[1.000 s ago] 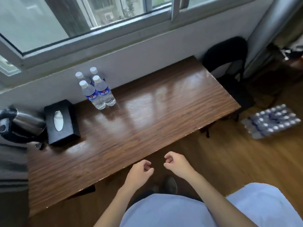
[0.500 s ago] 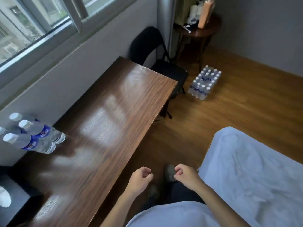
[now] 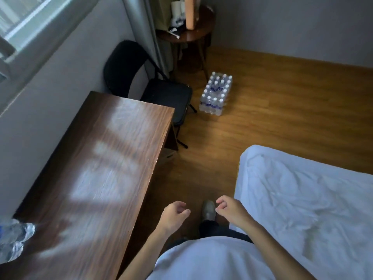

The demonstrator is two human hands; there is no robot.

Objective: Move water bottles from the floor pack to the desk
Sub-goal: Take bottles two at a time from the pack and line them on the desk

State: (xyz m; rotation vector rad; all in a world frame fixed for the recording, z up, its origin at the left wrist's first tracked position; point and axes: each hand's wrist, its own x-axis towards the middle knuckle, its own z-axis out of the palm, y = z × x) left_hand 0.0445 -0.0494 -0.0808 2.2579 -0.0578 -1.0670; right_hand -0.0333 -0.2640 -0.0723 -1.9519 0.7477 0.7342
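Observation:
A shrink-wrapped pack of water bottles (image 3: 216, 93) with white caps and blue labels stands on the wooden floor, far ahead of me beside the black chair. The brown wooden desk (image 3: 96, 178) runs along the wall on my left. Bottoms of the water bottles on the desk (image 3: 15, 241) show at the left edge. My left hand (image 3: 174, 216) and my right hand (image 3: 232, 209) hang in front of my body with loosely curled fingers. Neither hand holds anything, and both are far from the pack.
A black folding chair (image 3: 161, 93) stands past the desk's far end. Behind the pack is a small round wooden table (image 3: 193, 35) with items on it. A bed with a white sheet (image 3: 302, 209) fills the right. Wooden floor runs between desk and bed.
The view has swung right, away from the desk bottles and towards the floor pack, which now sits nearer the middle. Both hands stay low and hold nothing.

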